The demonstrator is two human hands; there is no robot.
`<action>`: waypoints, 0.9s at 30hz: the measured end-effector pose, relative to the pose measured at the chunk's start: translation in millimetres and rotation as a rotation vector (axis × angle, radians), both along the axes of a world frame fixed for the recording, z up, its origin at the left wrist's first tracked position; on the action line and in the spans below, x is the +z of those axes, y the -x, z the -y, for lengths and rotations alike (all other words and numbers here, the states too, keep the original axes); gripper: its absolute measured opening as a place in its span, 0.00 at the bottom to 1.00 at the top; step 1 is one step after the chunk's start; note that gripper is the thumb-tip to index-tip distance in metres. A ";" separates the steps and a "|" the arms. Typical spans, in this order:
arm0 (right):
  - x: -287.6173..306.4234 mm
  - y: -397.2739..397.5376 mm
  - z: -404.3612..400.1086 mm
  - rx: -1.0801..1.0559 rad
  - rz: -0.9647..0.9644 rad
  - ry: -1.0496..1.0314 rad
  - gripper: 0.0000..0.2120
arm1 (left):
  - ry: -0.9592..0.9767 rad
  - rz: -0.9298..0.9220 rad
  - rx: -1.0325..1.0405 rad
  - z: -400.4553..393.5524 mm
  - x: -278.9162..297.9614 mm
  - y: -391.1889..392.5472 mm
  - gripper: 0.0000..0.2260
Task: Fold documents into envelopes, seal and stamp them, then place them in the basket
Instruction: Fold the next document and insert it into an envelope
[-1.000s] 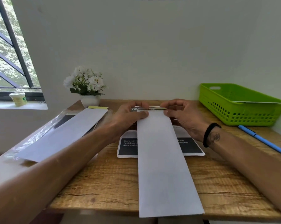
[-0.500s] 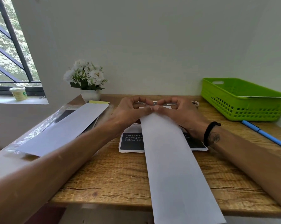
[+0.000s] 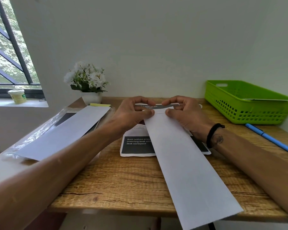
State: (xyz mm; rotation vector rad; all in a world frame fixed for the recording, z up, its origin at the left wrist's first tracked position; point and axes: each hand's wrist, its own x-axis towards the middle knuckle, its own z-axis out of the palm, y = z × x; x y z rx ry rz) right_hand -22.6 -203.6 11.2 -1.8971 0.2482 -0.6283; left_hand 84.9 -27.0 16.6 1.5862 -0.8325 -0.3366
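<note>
Left hand (image 3: 133, 112) and right hand (image 3: 185, 113) are both pinching envelope (image 3: 186, 160) far end; envelope is hiding most of the printed sheet (image 3: 136, 145) beneath grips.

The envelope (image 3: 186, 163) hides the middle of the printed sheet (image 3: 136, 145), cutting its text short. The pen (image 3: 270, 138) and basket (image 3: 246, 103) run off the right edge.

White envelope (image 3: 188, 165) is being pinched at its far end by left hand (image 3: 131, 113) and right hand (image 3: 188, 115) over a printed sheet (image 3: 136, 145); green basket (image 3: 246, 103) is being kept far right on the wooden table (image 3: 123, 185).
</note>
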 end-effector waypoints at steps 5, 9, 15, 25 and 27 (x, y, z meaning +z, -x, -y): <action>1.9 -2.4 2.1 -0.065 0.002 0.031 0.14 | 0.010 -0.013 0.005 -0.5 1.2 -5.9 0.09; 2.3 -2.3 5.3 -0.093 0.011 0.033 0.12 | 0.017 -0.013 0.028 -0.6 -1.2 -8.4 0.09; -0.5 2.5 0.4 -0.047 0.014 0.162 0.14 | -0.002 0.002 0.006 0.2 -4.0 -2.9 0.13; -1.4 -5.1 14.3 -0.109 0.023 0.046 0.09 | 0.004 0.029 0.042 -1.5 -0.6 -13.9 0.11; -1.2 -6.2 18.9 -0.132 0.036 -0.036 0.08 | 0.017 0.028 0.054 -3.6 0.4 -16.6 0.10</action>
